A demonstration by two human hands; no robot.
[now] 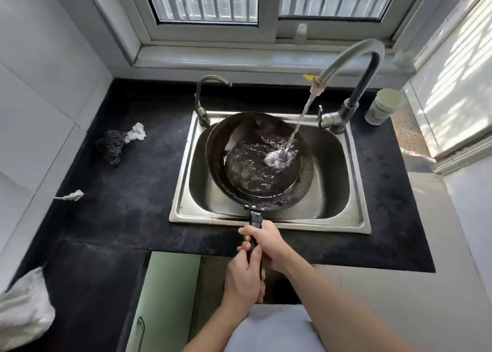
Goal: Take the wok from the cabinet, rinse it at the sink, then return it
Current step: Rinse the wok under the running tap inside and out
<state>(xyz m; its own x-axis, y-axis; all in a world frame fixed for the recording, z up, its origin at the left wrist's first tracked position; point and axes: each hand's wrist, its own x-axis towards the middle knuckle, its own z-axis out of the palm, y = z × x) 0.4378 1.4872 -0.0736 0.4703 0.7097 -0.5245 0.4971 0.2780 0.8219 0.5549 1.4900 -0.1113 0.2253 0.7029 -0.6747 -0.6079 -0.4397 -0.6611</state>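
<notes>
Both hands grip the black handle (255, 234) of the wok (257, 160), the right hand (267, 241) ahead of the left hand (243, 277), fingers wrapped tightly, while the wok sits tilted in the steel sink (356, 192) under water running from the faucet (354, 66).

Both hands grip the wok (257, 162) handle while faucet (351, 66) water fills it.

wok (255, 162): dark metal, wet and glossy, handle (255, 225) matt black plastic. sink (356, 210): brushed stainless steel. faucet (354, 66): dull grey metal. countertop (127, 192): matt black, rough. scrubber (110, 145): coarse wire wool.
</notes>
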